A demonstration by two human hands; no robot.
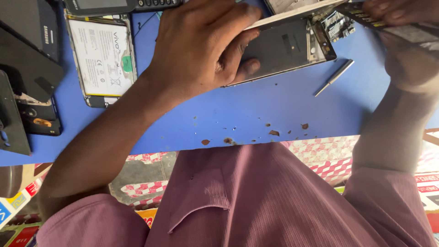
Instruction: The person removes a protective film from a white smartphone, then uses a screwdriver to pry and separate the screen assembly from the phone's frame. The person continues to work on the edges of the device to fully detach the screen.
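The left hand (201, 43) presses the opened phone (283, 48) flat on the blue table (274, 110), fingers curled around its edge to steady it. The right hand (398, 11) pinches a dark strip (402, 27) lifted off it.

Opened phone (101, 59) at 10 o'clock on the blue table (274, 110): its white rectangular battery label (98, 57) carries black print and one green round mark. Dark phone screen (98, 4) at 11 o'clock, cut by the top edge, greyish glass. Black phone back (43, 29) at far 10 o'clock, small white lettering. Printed packaging (13, 206) at 8 o'clock below the table edge: yellow, blue, red patches. More red-and-white printed wrap (427, 183) at 4 o'clock.
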